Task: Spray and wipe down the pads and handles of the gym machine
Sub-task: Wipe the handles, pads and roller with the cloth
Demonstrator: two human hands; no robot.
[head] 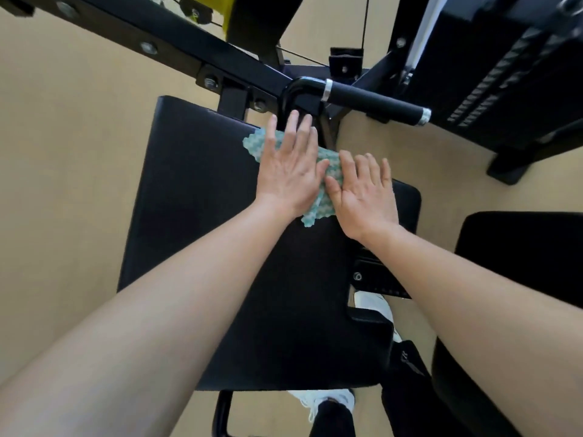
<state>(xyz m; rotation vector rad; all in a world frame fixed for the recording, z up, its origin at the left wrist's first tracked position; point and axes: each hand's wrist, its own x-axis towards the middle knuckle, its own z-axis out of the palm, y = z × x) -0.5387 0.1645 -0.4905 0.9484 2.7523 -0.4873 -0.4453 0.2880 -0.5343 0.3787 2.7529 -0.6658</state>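
A large black pad of the gym machine fills the middle of the view. A green and white patterned cloth lies on its far right part. My left hand presses flat on the cloth with straight fingers. My right hand lies flat beside it, its thumb side on the cloth's right edge. Just beyond the hands a black foam handle with silver end rings sticks out to the right from a curved black tube. No spray bottle is in view.
The black bolted frame bar crosses the top left. A weight stack stands at the top right. Another black pad sits at the right edge. Tan floor surrounds the machine; my white shoes show below the pad.
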